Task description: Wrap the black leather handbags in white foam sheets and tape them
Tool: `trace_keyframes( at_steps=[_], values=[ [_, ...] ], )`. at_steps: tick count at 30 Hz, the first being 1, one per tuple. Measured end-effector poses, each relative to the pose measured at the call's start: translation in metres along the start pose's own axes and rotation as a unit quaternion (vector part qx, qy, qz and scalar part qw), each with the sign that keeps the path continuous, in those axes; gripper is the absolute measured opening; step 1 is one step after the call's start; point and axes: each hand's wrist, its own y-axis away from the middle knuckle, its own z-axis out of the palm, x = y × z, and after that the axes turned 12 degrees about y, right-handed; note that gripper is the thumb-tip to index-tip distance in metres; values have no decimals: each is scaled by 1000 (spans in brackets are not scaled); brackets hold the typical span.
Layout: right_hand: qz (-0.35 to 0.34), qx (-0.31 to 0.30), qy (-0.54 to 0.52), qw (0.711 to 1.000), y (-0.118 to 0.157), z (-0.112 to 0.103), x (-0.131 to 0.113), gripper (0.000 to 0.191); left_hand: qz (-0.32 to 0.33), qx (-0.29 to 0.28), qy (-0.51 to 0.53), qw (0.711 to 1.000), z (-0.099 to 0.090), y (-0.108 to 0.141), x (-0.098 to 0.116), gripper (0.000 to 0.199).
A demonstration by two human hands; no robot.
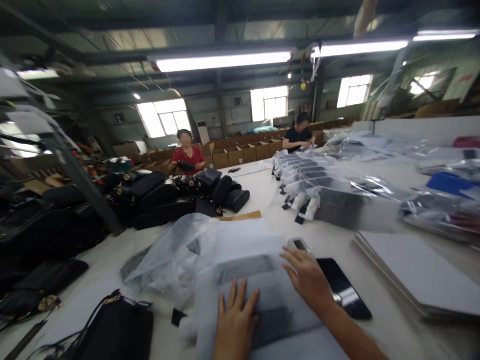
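Observation:
A dark bag wrapped in a thin translucent white sheet (262,285) lies flat on the table before me. My left hand (236,317) rests on it with the fingers spread. At its upper right edge is my right hand (309,277), fingers outstretched, touching or just over the wrapping; blur hides which. A crumpled clear plastic bag (176,255) lies to the left of the wrapped bag, and a black tag (177,316) sticks out near its lower left corner. Beside my right forearm is a shiny black flat object (343,287), with a small grey device (301,245) behind my fingers.
Black handbags (157,195) are heaped at the left, and one black bag (116,325) lies nearer. Wrapped bags (307,175) stand in a row beyond. A stack of pale boards (420,270) is at right. Two co-workers (187,155) work across the table (258,185), before cardboard boxes (247,152).

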Motion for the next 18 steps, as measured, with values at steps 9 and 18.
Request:
trace_keyframes(
  at_steps=[9,18],
  values=[
    [271,-25,12,962,67,-39,67,48,-3,-86,2,996,-31,-5,14,51],
    [404,-129,-233,875,81,-16,69,50,-73,-125,67,987,-26,-7,8,71]
  ],
)
